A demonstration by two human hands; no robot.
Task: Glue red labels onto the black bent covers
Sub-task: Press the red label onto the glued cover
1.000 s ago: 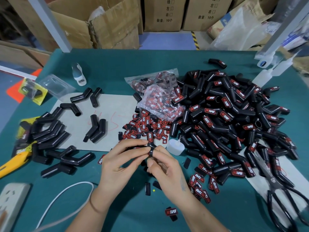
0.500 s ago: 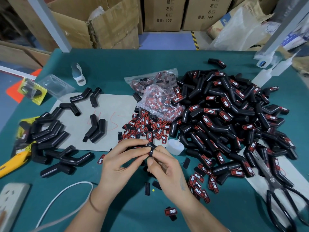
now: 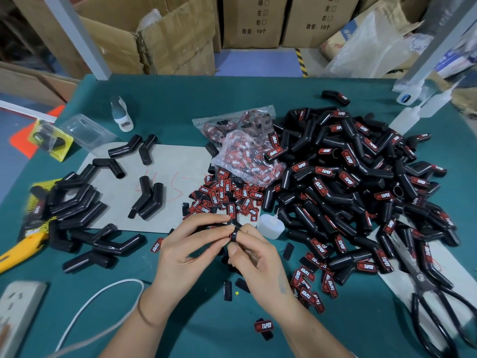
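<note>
Head view, low centre: both hands meet over the green table (image 3: pixel 180 104) and pinch one black bent cover (image 3: pixel 233 229) between them. The left hand (image 3: pixel 185 250) curls its fingers along the cover from 9 o'clock, thumb beneath; the right hand (image 3: pixel 254 257) closes thumb and forefinger on the cover's near end from 4 o'clock, seemingly pressing a red label there — the label itself is mostly hidden by the fingertips. I judge the cover light and somewhat pliable, a glossy sleeve that could slip, so it is best held across the elbow or along one leg, leaving the flat label face clear. The labels look thin and flexible, best taken by their edges, away from wet glue. Loose red labels (image 3: pixel 227 197) lie just beyond the hands at 12 o'clock, a small white glue bottle (image 3: pixel 269 224) just beside the right fingers at 1 o'clock. Finished labelled covers (image 3: pixel 361 182) heap up at 2 o'clock; unlabelled covers (image 3: pixel 77 210) wait at 9 o'clock.
</note>
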